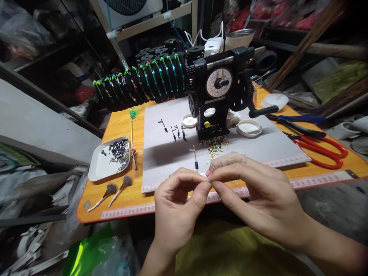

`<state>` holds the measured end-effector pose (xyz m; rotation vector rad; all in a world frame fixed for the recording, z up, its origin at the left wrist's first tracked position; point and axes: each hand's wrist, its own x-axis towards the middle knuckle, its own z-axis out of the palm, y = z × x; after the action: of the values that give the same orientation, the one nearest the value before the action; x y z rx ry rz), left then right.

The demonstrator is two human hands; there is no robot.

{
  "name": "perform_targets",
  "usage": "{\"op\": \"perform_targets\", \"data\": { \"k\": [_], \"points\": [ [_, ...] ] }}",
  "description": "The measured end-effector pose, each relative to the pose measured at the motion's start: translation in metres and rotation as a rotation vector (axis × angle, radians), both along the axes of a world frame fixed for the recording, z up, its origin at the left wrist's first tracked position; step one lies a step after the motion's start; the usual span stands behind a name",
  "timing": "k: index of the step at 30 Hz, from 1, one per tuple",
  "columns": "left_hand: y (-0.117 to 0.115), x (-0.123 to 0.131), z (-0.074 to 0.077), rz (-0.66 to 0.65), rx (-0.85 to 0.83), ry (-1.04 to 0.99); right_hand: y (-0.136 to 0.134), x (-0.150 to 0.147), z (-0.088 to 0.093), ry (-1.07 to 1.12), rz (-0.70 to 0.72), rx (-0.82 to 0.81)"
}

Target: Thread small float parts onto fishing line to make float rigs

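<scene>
My left hand and my right hand meet fingertip to fingertip above the front edge of the white board. Both are pinched; whatever sits between the fingertips is too small and covered to make out. A finger of my right hand is wrapped in beige tape. Just beyond the fingers, a small black cylinder piece with a thin orange-tipped stem shows over the board. Several similar black pieces lie farther back. Loose coloured beads are scattered before the black hand-cranked winder.
Black spools with green line extend left from the winder. At the left stands a white tray of small black parts, near two bristle-headed sticks. Red-handled scissors, blue-handled pliers and a white lid lie to the right.
</scene>
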<state>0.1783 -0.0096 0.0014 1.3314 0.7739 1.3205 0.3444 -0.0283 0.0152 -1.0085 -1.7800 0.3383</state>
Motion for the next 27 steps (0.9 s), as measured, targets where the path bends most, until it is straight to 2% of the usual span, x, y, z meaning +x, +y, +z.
{"op": "perform_targets", "data": {
  "k": [2,6,8,10,12,16,18,20,23,25,27],
  "points": [
    [-0.001,0.000,0.002,0.003,0.013,0.023,0.000,0.000,-0.004,-0.050,-0.039,0.073],
    [-0.003,0.000,0.008,-0.058,-0.036,0.031,-0.002,0.004,-0.016,-0.188,-0.099,0.332],
    [-0.004,0.000,0.010,-0.088,-0.067,0.052,-0.001,0.006,-0.019,-0.226,-0.058,0.419],
    [-0.005,0.000,0.008,-0.062,-0.048,0.104,0.001,0.006,-0.018,-0.238,-0.004,0.413],
    [-0.004,-0.002,0.004,0.025,0.099,0.178,0.004,0.005,-0.014,-0.201,0.023,0.314],
    [0.002,-0.006,-0.003,0.166,0.601,0.358,0.007,0.003,-0.004,-0.080,0.065,0.073],
    [0.006,-0.009,-0.002,0.172,0.742,0.457,0.007,0.005,-0.002,-0.071,0.095,0.028],
    [0.008,-0.010,0.001,0.163,0.797,0.529,0.007,0.007,-0.002,-0.085,0.114,0.021],
    [0.009,-0.010,0.005,0.133,0.714,0.538,0.009,0.008,-0.003,-0.162,0.112,0.102],
    [0.008,-0.008,0.007,0.078,0.490,0.451,0.011,0.008,-0.004,-0.230,0.099,0.196],
    [0.006,-0.007,0.007,-0.014,0.162,0.280,0.014,0.007,-0.004,-0.271,0.094,0.267]
  ]
}}
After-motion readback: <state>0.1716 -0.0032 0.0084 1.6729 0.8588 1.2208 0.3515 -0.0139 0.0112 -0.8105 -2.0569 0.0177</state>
